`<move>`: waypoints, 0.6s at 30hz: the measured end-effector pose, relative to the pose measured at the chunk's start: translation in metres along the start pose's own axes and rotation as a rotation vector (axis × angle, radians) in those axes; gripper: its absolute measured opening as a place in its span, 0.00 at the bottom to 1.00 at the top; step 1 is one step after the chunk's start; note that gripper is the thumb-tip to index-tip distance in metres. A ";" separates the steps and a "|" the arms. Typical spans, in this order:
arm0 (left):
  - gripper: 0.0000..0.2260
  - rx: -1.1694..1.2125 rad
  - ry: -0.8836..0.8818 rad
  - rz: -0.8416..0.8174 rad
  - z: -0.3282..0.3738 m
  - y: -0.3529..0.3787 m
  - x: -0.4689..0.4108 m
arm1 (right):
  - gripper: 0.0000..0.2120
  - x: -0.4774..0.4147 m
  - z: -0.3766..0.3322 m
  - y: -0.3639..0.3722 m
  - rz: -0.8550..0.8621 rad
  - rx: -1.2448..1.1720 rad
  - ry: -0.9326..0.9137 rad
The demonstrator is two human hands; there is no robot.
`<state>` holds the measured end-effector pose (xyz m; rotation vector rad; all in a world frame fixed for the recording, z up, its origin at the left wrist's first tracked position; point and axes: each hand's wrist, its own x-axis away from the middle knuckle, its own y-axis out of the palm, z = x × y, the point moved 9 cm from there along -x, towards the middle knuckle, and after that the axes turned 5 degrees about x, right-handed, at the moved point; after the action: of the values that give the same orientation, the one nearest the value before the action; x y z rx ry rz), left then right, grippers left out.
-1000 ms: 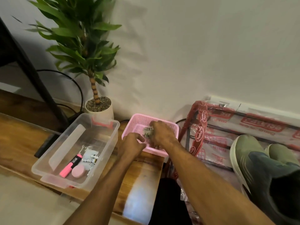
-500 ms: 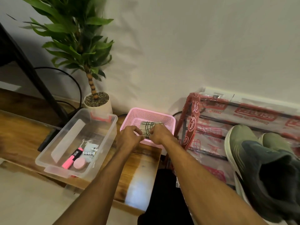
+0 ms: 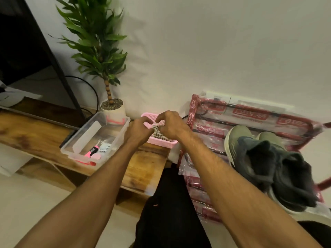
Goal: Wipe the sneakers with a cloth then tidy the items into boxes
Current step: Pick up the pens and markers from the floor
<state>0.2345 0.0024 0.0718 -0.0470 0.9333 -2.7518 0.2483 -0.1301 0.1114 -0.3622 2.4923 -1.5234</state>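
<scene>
White wall (image 3: 215, 51) filled the background; a wooden bench (image 3: 26, 129) ran along its foot from 9 o'clock toward centre.

Cloth (image 3: 160, 136): pale with a black grid pattern, in and just above the pink basket (image 3: 161, 142), which sat at the bench's right end against the wall. The lower part of the cloth lay in the basket and the upper edge was lifted.

Left hand (image 3: 138, 129): fingers curled, thumb and fingertips pinching the cloth's left edge.

Right hand (image 3: 172, 126): fingers curled, pinching the cloth's upper right edge from 3 o'clock. The two hands sat close together over the basket, with the cloth between them.

Clear box (image 3: 120, 135): on the bench at 9 o'clock of the basket, just beside it, with no lid on and pink latches at both ends. Inside, at its near end, lay a pink highlighter (image 3: 92, 151), a round pink item (image 3: 96, 155) touching it, and a small white object I could not identify.

Potted plant (image 3: 96, 47): at 12 o'clock of the clear box, in a white pot against the wall.

Sneakers (image 3: 250, 151): a green and dark pair at 4 o'clock of the basket, well apart from it, toes pointing toward the wall. They rested on a plastic-wrapped package (image 3: 250, 113) with red print.
</scene>
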 end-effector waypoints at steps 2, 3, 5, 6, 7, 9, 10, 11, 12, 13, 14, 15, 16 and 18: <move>0.11 0.020 0.068 0.030 0.026 -0.014 0.013 | 0.17 0.017 -0.007 -0.029 0.083 -0.004 -0.045; 0.11 0.027 0.108 0.043 0.041 -0.020 0.021 | 0.16 0.028 -0.009 -0.046 0.131 -0.003 -0.066; 0.12 0.028 0.199 0.064 0.074 -0.031 0.033 | 0.14 0.046 -0.010 -0.081 0.218 0.000 -0.089; 0.12 0.031 0.247 0.075 0.092 -0.036 0.042 | 0.14 0.057 -0.008 -0.099 0.260 -0.002 -0.089; 0.12 0.039 0.285 0.084 0.107 -0.039 0.048 | 0.13 0.067 -0.003 -0.115 0.295 -0.009 -0.079; 0.12 0.063 0.345 0.067 0.142 -0.039 0.062 | 0.13 0.091 0.013 -0.148 0.369 -0.028 -0.043; 0.12 0.083 0.374 0.046 0.158 -0.036 0.068 | 0.12 0.101 0.021 -0.162 0.397 -0.036 -0.027; 0.11 0.108 0.409 0.012 0.177 -0.027 0.075 | 0.12 0.116 0.032 -0.176 0.431 -0.039 -0.008; 0.11 0.136 0.439 -0.020 0.194 -0.018 0.083 | 0.12 0.129 0.043 -0.186 0.459 -0.043 0.012; 0.11 0.166 0.476 -0.054 0.217 -0.005 0.092 | 0.12 0.144 0.059 -0.200 0.499 -0.047 0.042; 0.11 0.195 0.506 -0.088 0.235 0.009 0.101 | 0.12 0.158 0.073 -0.211 0.536 -0.054 0.074; 0.11 0.219 0.539 -0.119 0.252 0.022 0.111 | 0.11 0.171 0.087 -0.220 0.567 -0.066 0.104; 0.11 0.238 0.573 -0.164 0.272 0.039 0.121 | 0.11 0.187 0.106 -0.231 0.603 -0.072 0.146; 0.11 0.265 0.633 -0.249 0.305 0.073 0.140 | 0.11 0.221 0.143 -0.248 0.658 -0.091 0.229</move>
<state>0.1460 -0.2681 0.2641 0.8490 0.7076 -3.1574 0.1062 -0.4276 0.2591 0.6002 2.4720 -1.2238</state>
